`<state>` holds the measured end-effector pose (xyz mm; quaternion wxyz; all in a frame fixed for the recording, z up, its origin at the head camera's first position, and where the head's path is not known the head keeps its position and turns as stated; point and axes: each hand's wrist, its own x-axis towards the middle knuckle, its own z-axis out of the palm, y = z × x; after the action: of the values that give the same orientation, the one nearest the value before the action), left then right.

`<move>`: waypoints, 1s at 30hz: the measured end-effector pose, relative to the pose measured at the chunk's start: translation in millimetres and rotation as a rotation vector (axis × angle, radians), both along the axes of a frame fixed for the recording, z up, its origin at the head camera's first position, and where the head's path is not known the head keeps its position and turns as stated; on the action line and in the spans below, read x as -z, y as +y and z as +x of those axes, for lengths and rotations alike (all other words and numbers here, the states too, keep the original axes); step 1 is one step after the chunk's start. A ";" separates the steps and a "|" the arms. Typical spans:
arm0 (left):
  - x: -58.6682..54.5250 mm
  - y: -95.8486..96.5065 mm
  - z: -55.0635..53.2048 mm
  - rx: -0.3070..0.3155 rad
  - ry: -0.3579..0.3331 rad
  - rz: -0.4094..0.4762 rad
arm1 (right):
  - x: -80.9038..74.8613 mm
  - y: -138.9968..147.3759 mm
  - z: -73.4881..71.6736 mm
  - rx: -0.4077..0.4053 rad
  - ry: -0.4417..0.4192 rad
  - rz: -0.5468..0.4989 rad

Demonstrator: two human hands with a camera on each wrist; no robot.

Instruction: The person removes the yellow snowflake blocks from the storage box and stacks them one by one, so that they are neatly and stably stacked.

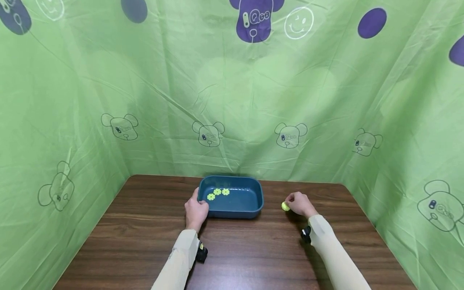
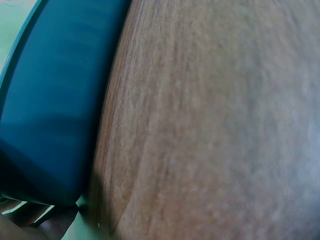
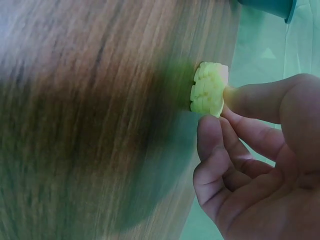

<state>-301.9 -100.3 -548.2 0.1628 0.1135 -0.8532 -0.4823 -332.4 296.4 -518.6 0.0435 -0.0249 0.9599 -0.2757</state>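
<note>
A dark blue rectangular basin [image 1: 235, 214] stands near the back of the table. My left hand [image 1: 197, 210] holds it at the left end, by the front corner. In the left wrist view, fingers [image 2: 56, 222] show against the end of the basin [image 2: 50, 100]. Several yellow flower-shaped discs [image 1: 217, 192] lie flat inside, toward the left. To the right of the basin, my right hand [image 1: 300, 203] pinches a small stack of yellow flower-shaped discs [image 3: 209, 90] between thumb and fingertips, close over the table. The stack's layered, notched edges face the right wrist camera.
The brown wood-grain table [image 1: 232, 249] reaches back to a green curtain [image 1: 246, 161] printed with bear faces, which also hangs along both sides. A black wrist camera [image 1: 201, 253] sits on the left sleeve and another black device [image 1: 306, 233] on the right.
</note>
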 end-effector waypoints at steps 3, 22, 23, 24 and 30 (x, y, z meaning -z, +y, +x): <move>-0.6 -0.2 0.2 -0.001 0.001 0.006 | 0.8 0.2 0.1 -0.004 0.006 0.006; -1.4 0.2 0.0 0.004 -0.013 0.010 | -4.5 -4.1 3.9 0.000 0.064 0.018; -1.3 0.3 -0.1 0.004 -0.014 0.009 | -3.6 -4.1 2.5 0.004 0.075 0.019; -1.1 0.3 -0.2 0.005 -0.015 0.009 | -2.9 -4.6 1.0 -0.001 0.092 0.022; -0.7 -0.1 -0.5 0.007 -0.018 0.011 | -1.7 -13.8 -11.1 0.002 0.154 0.005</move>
<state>-302.4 -100.3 -547.5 0.1528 0.1156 -0.8524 -0.4865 -343.5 282.6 -516.9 -0.0307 -0.0451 0.9612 -0.2706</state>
